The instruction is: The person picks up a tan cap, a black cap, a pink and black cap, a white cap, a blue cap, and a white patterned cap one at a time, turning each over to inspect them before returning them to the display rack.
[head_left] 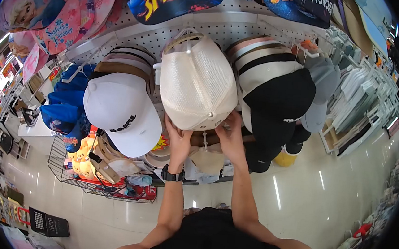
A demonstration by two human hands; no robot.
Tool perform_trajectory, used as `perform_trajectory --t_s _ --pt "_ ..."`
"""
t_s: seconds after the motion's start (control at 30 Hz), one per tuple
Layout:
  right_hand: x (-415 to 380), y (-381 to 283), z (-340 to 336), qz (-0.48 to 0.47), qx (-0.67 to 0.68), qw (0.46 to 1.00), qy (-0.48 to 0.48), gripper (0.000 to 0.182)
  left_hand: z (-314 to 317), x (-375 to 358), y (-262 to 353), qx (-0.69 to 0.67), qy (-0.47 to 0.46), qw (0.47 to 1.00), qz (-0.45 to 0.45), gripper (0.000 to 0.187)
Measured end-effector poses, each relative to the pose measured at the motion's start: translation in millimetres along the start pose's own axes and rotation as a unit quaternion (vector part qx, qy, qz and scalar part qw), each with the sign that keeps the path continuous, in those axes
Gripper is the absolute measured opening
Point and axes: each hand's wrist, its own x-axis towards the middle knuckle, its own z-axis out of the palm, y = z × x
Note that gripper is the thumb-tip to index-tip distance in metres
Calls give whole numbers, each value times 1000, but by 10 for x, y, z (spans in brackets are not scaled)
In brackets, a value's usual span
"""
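Observation:
A cream woven cap (198, 84) hangs in front of the pegboard in the middle of the view, its crown facing me and its strap opening at the top. My left hand (178, 140), below a black wristwatch (172, 173), grips the cap's lower left edge. On the lower right edge, my right hand (230, 136) holds the same cap, with its fingertips partly hidden behind it. A white cap (122, 110) with dark lettering hangs to the left. Just right of my right hand is a black cap (279, 103) in front of a row of others.
Blue Spider-Man caps (174, 1) and pink character caps (63, 22) hang higher up. Metal hooks (310, 52) stick out from the pegboard (143, 36). A wire basket (87, 188) with yellow plush items stands lower left. Hanging clothes (368, 99) line the right side.

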Motion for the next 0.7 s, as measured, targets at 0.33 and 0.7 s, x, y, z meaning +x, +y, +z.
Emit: perform_trajectory --t_s 0.33,0.7 --pt "285 231 -123 17 147 986 -74 74 -71 165 -413 -32 70 997 14 56" --pt "-94 26 -71 -1 126 989 -77 44 -102 201 -42 68 -26 997 -23 32"
